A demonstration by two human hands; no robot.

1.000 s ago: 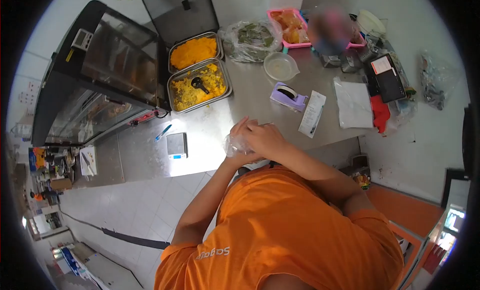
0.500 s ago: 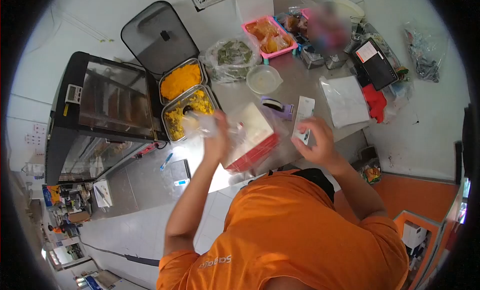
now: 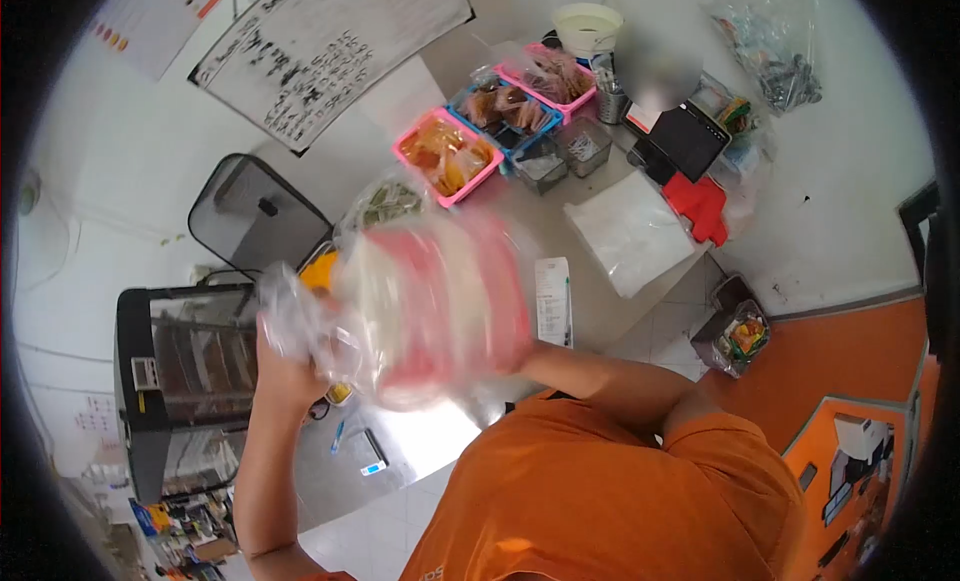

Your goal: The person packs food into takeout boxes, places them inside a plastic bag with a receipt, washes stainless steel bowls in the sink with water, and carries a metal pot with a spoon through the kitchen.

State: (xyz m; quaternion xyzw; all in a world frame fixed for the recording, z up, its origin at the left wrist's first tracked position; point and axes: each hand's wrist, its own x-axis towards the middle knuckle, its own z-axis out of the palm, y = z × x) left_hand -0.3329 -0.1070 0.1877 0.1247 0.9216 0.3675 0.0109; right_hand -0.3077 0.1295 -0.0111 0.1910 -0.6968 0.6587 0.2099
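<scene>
A clear plastic bag point(image 3: 300, 316) holds a boxy pack point(image 3: 435, 306) with red and white bands, smeared by motion and raised above the counter. My left hand point(image 3: 288, 369) is closed round the gathered, twisted end of the bag. At the pack's lower right edge, my right hand point(image 3: 528, 357) presses against it; its fingers are mostly hidden and blurred. Behind the bag, only a little of the orange-yellow food point(image 3: 318, 271) in the metal trays shows. A printed paper slip point(image 3: 552, 301) with a green pen lies on the counter right of the pack.
A black glass-fronted cabinet point(image 3: 200, 381) stands at left. Pink point(image 3: 448, 159) and blue trays of bagged food line the wall, near a bag of green leaves point(image 3: 390, 203). White plastic sheets point(image 3: 630, 231), a red cloth point(image 3: 697, 209) and a black tablet point(image 3: 690, 141) lie at right. A small scale point(image 3: 372, 451) sits near the front edge.
The bagged pack has been lifted off the counter and tipped. My left hand has moved left with the bag's end; my right hand has come over to the pack. The view has turned.
</scene>
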